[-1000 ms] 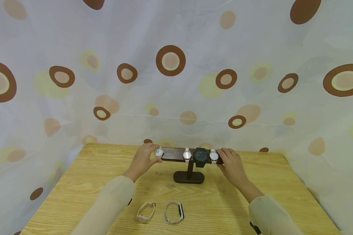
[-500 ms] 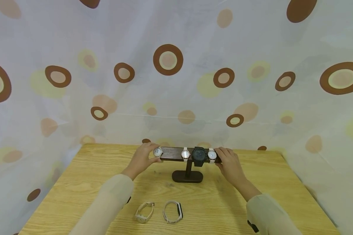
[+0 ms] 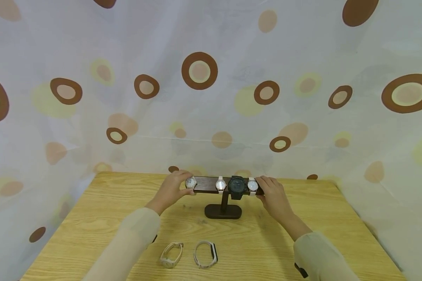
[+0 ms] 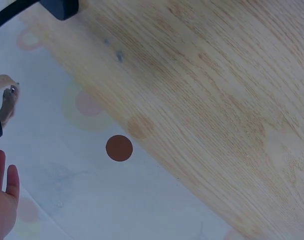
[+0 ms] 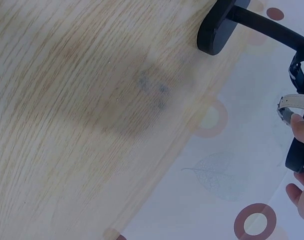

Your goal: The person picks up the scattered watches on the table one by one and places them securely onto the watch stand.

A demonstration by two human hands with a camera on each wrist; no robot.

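A dark wooden watch stand [image 3: 206, 184] has a horizontal bar on a post and rounded base. At the bar's left end, my left hand [image 3: 170, 191] pinches a white-faced wristwatch [image 3: 190, 182], fingers above and thumb below. Its pale strap [image 4: 3, 80] loops around the bar in the left wrist view. My right hand [image 3: 276, 198] grips the bar's right end, thumb below. Beside it on the bar sits another white-strapped watch [image 3: 253, 185], then a chunky black watch [image 3: 236, 186] and a third white-strapped watch [image 3: 220, 185] nearer the middle.
Toward the front of the wooden table [image 3: 260, 249] lie a pale-strapped watch [image 3: 167, 262] and a white fitness band [image 3: 214, 253] with a black face. A white curtain [image 3: 232, 50] with brown and yellow circles hangs behind the table.
The left-end watch has slid slightly right along the bar with my left hand. My right hand keeps its grip on the bar. The head view has shifted a little.
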